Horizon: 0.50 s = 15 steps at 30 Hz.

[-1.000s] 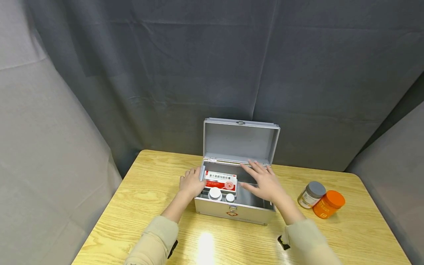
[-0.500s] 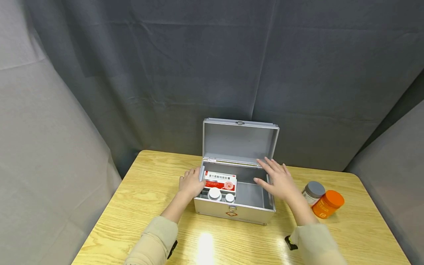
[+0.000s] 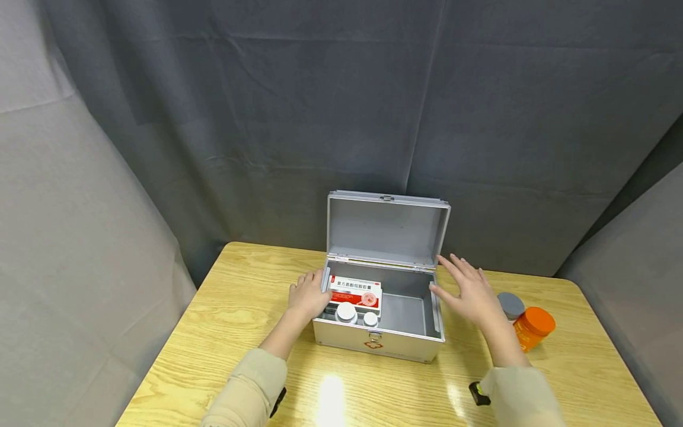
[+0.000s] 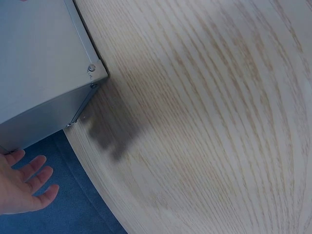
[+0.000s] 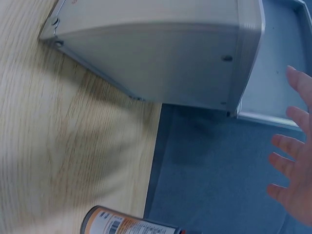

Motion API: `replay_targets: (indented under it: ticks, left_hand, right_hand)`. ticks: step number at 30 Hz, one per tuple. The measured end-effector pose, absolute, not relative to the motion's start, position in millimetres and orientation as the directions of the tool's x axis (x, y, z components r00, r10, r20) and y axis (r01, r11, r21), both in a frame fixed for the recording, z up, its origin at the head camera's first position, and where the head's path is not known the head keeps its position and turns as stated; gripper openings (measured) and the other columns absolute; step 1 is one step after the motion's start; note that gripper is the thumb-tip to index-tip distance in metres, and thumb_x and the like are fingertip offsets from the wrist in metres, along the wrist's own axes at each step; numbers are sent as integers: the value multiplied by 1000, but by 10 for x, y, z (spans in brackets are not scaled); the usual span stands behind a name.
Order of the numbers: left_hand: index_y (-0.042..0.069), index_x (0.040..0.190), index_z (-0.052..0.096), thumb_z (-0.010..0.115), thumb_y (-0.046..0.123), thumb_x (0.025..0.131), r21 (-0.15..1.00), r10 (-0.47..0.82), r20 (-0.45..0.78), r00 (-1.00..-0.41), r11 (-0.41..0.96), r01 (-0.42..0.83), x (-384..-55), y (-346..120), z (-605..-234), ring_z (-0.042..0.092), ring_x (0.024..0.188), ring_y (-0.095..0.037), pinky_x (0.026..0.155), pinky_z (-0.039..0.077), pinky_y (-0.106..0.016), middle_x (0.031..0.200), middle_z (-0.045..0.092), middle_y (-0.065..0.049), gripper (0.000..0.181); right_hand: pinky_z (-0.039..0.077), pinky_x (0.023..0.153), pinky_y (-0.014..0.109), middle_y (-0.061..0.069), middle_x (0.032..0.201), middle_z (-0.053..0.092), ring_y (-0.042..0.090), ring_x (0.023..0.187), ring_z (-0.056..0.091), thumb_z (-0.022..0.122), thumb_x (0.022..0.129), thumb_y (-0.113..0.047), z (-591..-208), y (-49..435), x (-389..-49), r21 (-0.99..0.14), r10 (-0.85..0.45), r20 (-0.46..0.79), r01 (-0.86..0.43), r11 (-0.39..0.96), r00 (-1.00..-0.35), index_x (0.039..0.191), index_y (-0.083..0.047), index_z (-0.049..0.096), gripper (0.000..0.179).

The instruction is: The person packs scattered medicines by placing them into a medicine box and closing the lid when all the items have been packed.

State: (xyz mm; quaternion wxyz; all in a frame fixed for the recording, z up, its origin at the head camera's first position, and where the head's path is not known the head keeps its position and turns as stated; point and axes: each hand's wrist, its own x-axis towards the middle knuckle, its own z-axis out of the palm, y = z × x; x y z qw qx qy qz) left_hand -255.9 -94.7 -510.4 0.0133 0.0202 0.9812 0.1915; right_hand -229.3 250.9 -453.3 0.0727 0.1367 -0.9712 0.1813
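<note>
An aluminium first-aid case stands on the table with its lid raised. My left hand holds its left wall, thumb over the rim; in the left wrist view the other fingers spread outside it. My right hand is bare of any object, fingers spread, beside the right rim. In the case's left part lie a red-and-white medicine box and two white-capped bottles, the larger left of the smaller.
Right of the case stand a grey-lidded bottle, partly hidden by my right hand, and an orange jar. The bottle's printed label shows in the right wrist view. A dark curtain hangs behind the wooden table.
My right hand has moved right, from over the case's inside to beyond its right rim, and now covers part of the grey-lidded bottle. The left hand stays on the left wall.
</note>
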Motion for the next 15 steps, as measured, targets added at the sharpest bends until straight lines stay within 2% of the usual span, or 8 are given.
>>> replay_targets:
  ticks: [8,15]
  left_hand:
    - [13,139,37,50,37,82,382,45,-16,-999,923,35,-2562,-946,-5112,40,119,-30,93,32,-50,134,45,-12,63]
    - [14,139,37,50,38,82,379,45,-15,-999,924,37,-2568,-937,-5125,40,119,-29,92,32,-49,133,45,-11,63]
  right_hand:
    - [13,100,64,23,145,26,45,130,23,55,85,-50,-4586,2676,-2270,-349,-194,212,-259,901,-958,145,-19,26,73]
    - [10,97,68,25,147,19,51,128,19,51,87,-52,-4640,2844,-2223,-382,-128,158,-180,906,-979,147,-20,19,76]
